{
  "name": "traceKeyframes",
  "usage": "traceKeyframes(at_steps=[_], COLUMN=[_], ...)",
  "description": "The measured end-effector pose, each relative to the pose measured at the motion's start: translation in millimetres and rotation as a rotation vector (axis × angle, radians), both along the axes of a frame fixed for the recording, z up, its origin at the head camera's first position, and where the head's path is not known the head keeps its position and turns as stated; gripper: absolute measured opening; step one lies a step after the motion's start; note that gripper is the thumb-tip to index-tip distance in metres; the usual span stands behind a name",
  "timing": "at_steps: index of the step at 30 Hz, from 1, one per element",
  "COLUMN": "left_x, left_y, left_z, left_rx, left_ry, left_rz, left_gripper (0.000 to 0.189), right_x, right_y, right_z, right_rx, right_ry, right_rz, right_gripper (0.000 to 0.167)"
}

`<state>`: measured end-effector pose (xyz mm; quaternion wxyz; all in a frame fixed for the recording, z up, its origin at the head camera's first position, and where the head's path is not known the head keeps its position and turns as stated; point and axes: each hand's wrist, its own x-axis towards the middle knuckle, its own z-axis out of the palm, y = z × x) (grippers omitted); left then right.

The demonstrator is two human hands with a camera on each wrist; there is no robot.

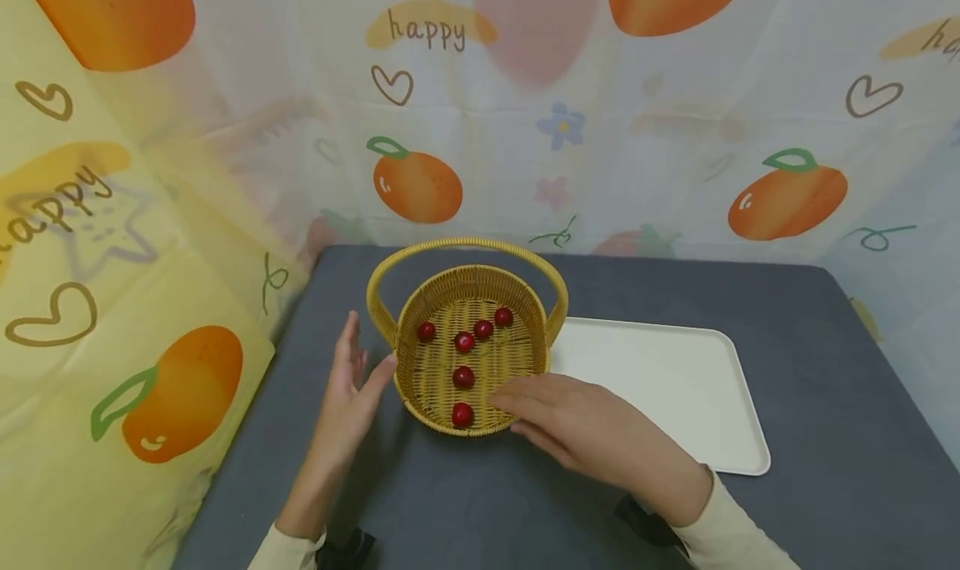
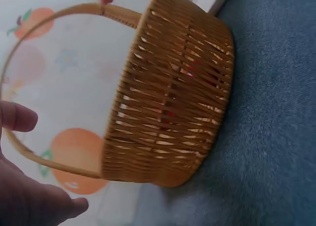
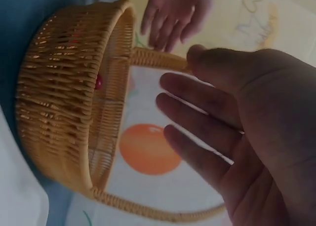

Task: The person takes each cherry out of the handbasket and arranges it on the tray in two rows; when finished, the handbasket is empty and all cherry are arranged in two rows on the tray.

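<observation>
A round wicker basket (image 1: 472, 278) with an arched handle (image 1: 468, 242) stands on the table, several dark red cherries (image 1: 463, 377) scattered over its woven floor. My left hand (image 1: 348, 395) is at the basket's left side, thumb near the rim and fingers pointing up and away. Over the front right rim hovers my right hand (image 1: 592, 428), its fingers extended above the basket's edge. Both hands hold nothing. In the right wrist view, the right fingers (image 3: 197, 107) spread loosely beside the basket's opening, and one cherry (image 3: 98, 81) shows past the rim.
A white rectangular tray (image 1: 660, 378) lies on the grey table (image 1: 817, 370), right of the basket and partly behind it. A fruit-printed curtain (image 1: 510, 137) hangs along the back and left of the table.
</observation>
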<state>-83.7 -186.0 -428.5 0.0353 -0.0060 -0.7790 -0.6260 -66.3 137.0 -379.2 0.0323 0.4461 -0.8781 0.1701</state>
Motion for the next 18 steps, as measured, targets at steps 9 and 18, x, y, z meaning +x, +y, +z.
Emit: traceKeyframes(at_steps=[9, 18], left_x=[-46.3, -56.7], left_y=[5.7, 12.3], left_z=[-20.9, -33.1], left_rx=[0.200, 0.195], left_ry=[-0.142, -0.128], left_rz=[-0.089, -0.115], left_gripper=[0.070, 0.067], right_x=[-59.7, -85.7], right_y=[-52, -96], right_z=[-9.7, -33.6], right_rx=[0.224, 0.445], right_ry=[0.037, 0.062], right_rz=[0.024, 0.078], right_gripper=[0.046, 0.040])
